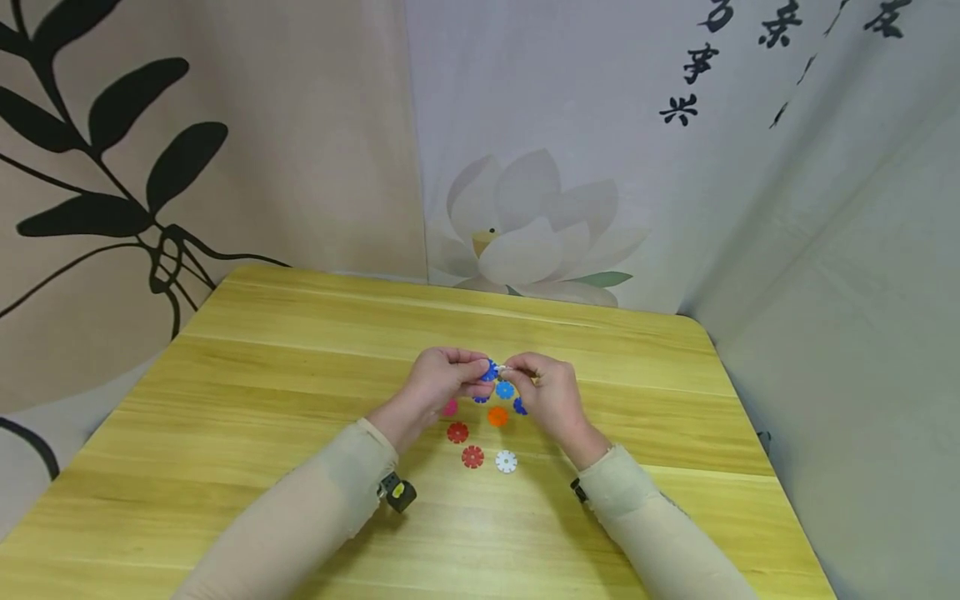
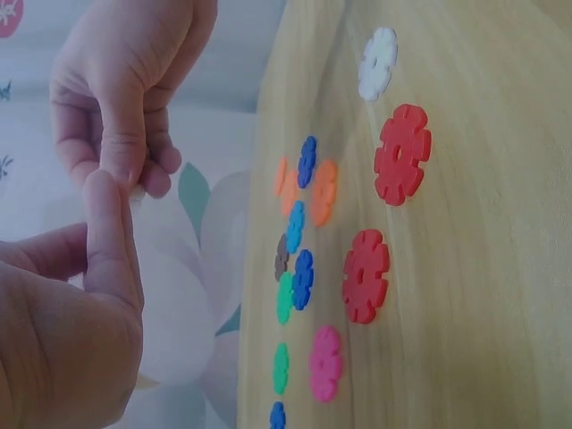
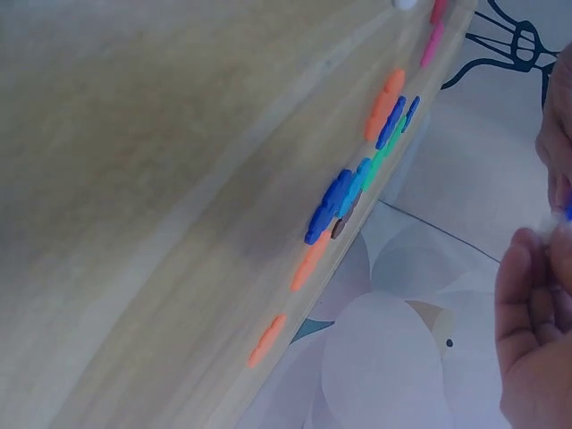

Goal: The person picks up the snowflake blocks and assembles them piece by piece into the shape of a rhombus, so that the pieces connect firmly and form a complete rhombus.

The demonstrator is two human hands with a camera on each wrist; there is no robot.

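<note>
In the head view my left hand (image 1: 444, 382) pinches a blue notched plastic disc (image 1: 491, 370) between thumb and fingers, raised over the table. Facing it, my right hand (image 1: 553, 398) pinches a small white piece (image 1: 502, 368) against the blue disc's right edge. The fingers cover most of that white piece, and I cannot tell whether the two are joined. In the left wrist view the fingertips of both hands meet, hiding the blue disc. A bit of blue (image 3: 568, 213) shows between the hands in the right wrist view.
Loose notched discs lie flat on the wooden table (image 1: 300, 375) below the hands: two red ones (image 2: 402, 154), a white one (image 2: 378, 63), a pink one (image 2: 326, 364), plus several orange, green and blue ones and a brown one (image 2: 281, 257). A printed curtain (image 1: 315, 150) hangs behind.
</note>
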